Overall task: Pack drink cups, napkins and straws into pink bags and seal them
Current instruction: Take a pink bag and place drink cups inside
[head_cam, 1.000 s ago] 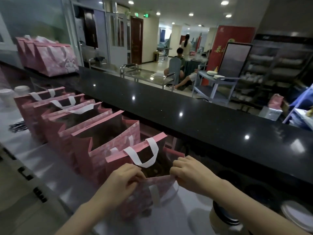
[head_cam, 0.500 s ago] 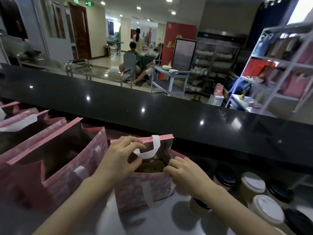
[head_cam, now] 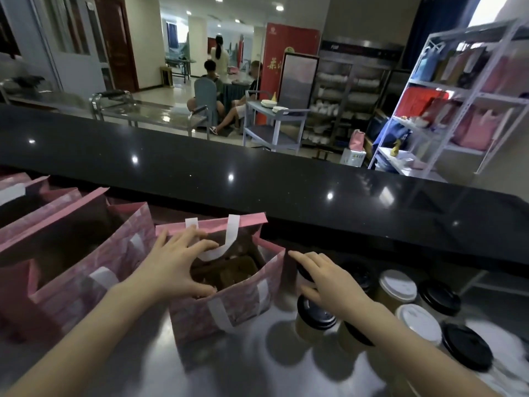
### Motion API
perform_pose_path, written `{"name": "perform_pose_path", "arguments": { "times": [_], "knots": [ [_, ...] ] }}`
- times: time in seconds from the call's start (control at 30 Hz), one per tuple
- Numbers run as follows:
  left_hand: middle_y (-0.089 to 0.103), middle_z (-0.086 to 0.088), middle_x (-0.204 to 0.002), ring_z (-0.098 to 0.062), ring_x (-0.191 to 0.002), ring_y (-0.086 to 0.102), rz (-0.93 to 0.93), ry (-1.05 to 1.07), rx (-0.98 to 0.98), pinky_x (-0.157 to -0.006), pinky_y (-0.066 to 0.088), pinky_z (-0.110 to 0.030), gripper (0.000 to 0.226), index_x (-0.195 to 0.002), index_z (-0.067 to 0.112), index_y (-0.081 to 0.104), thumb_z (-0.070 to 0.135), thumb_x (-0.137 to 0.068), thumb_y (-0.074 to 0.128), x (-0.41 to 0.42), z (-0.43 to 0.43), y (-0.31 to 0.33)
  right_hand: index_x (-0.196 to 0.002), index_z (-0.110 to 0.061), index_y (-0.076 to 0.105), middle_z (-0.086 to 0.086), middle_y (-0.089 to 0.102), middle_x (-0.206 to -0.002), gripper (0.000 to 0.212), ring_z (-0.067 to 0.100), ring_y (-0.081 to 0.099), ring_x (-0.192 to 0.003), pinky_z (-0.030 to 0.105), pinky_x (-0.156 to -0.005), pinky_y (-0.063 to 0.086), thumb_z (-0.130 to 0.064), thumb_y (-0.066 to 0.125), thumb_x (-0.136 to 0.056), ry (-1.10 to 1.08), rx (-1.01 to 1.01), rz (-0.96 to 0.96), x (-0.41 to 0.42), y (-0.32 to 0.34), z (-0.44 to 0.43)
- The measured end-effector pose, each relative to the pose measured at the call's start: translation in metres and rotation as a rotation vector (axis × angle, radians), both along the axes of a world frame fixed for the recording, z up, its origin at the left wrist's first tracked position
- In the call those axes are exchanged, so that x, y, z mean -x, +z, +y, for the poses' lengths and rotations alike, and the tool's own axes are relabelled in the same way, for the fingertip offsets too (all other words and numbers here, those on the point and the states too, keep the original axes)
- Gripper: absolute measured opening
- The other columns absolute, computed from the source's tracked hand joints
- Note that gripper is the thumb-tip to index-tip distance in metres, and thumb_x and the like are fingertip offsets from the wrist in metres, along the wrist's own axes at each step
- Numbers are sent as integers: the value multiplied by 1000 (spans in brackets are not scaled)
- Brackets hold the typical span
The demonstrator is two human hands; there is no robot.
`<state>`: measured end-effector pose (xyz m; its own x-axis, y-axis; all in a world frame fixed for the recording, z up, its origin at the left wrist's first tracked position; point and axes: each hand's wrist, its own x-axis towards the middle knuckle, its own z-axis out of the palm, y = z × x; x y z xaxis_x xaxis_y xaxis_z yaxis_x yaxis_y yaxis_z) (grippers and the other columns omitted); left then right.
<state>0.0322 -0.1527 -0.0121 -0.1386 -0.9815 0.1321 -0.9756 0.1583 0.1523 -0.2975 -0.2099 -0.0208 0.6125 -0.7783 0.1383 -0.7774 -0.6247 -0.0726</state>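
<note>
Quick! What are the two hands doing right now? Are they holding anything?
Left hand: open, fingers spread across the mouth of the pink bag, gripping nothing.
Right hand: open, fingers out over the black-lidded cups, holding none.

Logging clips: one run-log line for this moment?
left hand: pressing pink bag mouth apart | right hand: open over black-lidded cup | pink bag: unsealed

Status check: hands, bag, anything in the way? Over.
Left hand open, spreading mouth of pink bag. Right hand open, hovers over black-lidded cup beside bag. Bag unsealed; white handle droops across its mouth.
</note>
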Motion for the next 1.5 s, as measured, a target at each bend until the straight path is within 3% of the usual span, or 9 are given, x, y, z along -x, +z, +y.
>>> {"name": "perform_pose_path", "arguments": {
  "times": [0.17, 0.27, 0.4, 0.5, 0.67, 0.93, 1.17, 1.3, 1.5],
  "knots": [
    [14, 7, -154, -18, -145, 14, -58, 15, 7, -117, -9, -51, 98, -144, 44, 26, 78, -58, 60, 19, 7, 0, -139, -28, 42, -5, 43, -135, 58, 19, 40, -122, 33, -93, 43, -48, 57, -87, -45, -66, 182, 18, -25, -4],
    [5, 7, -158, -21, -147, 7, -92, 19, 13, -115, -11, -53, 106, -147, 45, 16, 78, -58, 62, 29, 8, 0, -141, -31, 37, -2, 40, -139, 71, 24, 38, -124, 39, -96, 39, -61, 58, -80, -66, -151, 331, 27, -39, -5],
    [-3, 7, -160, -22, -148, -1, -133, 30, 33, -112, -18, -51, 113, -148, 47, 1, 84, -58, 58, 39, 13, -1, -143, -32, 30, 0, 40, -136, 77, 27, 42, -120, 40, -96, 42, -55, 63, -77, -50, -212, 326, 33, -49, -4],
    [-4, 6, -159, -23, -148, -4, -151, 53, 53, -112, -18, -50, 110, -148, 47, 5, 87, -57, 54, 42, 22, -3, -140, -34, 33, -3, 39, -134, 75, 23, 43, -117, 38, -92, 45, -46, 67, -75, -12, -231, 281, 36, -42, 0],
    [4, 1, -157, -24, -147, -2, -126, 125, 115, -113, -17, -49, 104, -145, 43, 21, 86, -56, 54, 43, 38, -3, -137, -39, 41, -12, 39, -131, 79, 13, 41, -119, 33, -98, 44, -45, 71, -64, 71, -242, 41, 43, 37, 1],
    [8, 4, -160, -19, -148, 1, -100, 183, 106, -118, -10, -49, 106, -146, 42, 14, 82, -59, 59, 52, 46, -3, -131, -50, 38, -22, 37, -126, 76, 6, 39, -116, 29, -93, 45, -62, 56, -59, 352, -49, -60, 2, 170, 35],
    [3, 2, -162, -16, -148, -8, -98, 130, 85, -119, -5, -44, 103, -148, 39, 12, 75, -64, 58, 44, 50, -1, -140, -36, 33, -8, 37, -135, 76, 16, 37, -122, 27, -83, 47, -47, 69, -74, 449, 71, 89, -73, 80, 46],
    [6, -7, -162, -20, -149, -8, -196, 81, 27, -114, -17, -42, 89, -145, 41, 22, 73, -69, 56, 34, 49, 11, -143, -34, 30, -5, 34, -143, 78, 19, 35, -126, 29, -89, 47, -50, 66, -75, 438, 46, 88, -69, 34, 41],
    [-13, -21, -158, -29, -140, -32, -404, 29, -120, -100, -35, -44, 97, -147, 49, 11, 89, -65, 44, 21, 39, 22, -139, -43, 30, -14, 31, -139, 75, 12, 32, -124, 22, -74, 47, -60, 60, -73, 425, -18, 77, -40, 21, 35]
  ]
}}
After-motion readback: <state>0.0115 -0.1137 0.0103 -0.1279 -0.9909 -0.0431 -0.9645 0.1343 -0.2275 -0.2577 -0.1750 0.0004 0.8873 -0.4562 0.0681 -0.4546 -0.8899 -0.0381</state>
